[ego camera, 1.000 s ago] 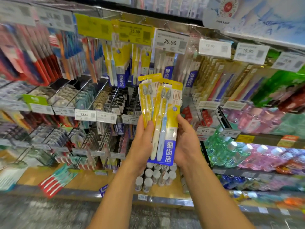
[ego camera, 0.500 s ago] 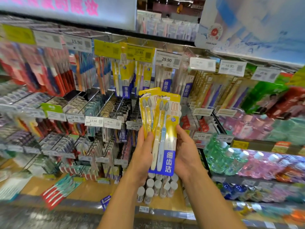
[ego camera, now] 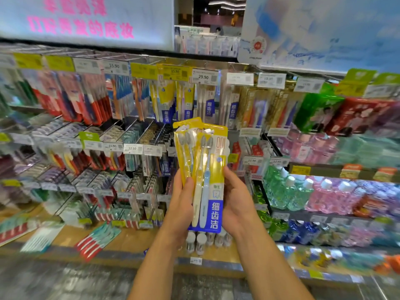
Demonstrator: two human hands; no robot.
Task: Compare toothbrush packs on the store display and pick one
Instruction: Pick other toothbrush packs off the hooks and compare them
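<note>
Two yellow toothbrush packs with blue bottom labels are fanned out in front of the display. The front pack [ego camera: 213, 169] shows a cream and a light blue brush; my right hand [ego camera: 237, 200] grips its right edge. The rear pack [ego camera: 184, 146] leans left behind it, held by my left hand [ego camera: 180, 204], whose thumb lies across the front. Matching yellow packs [ego camera: 166, 100] hang on pegs on the upper row of the display, just above and left of the held ones.
Pegs of red, blue and gold toothbrush packs [ego camera: 91, 100] fill the rack with price tags [ego camera: 204, 77] above. Mouthwash bottles [ego camera: 303, 191] line shelves on the right. Small white-capped bottles [ego camera: 197, 241] and loose packs [ego camera: 97, 239] lie on the wooden ledge [ego camera: 129, 239] below.
The view has tilted upward, so the packs and both hands sit lower in frame and the overhead signs show. The grip on both packs is unchanged.
</note>
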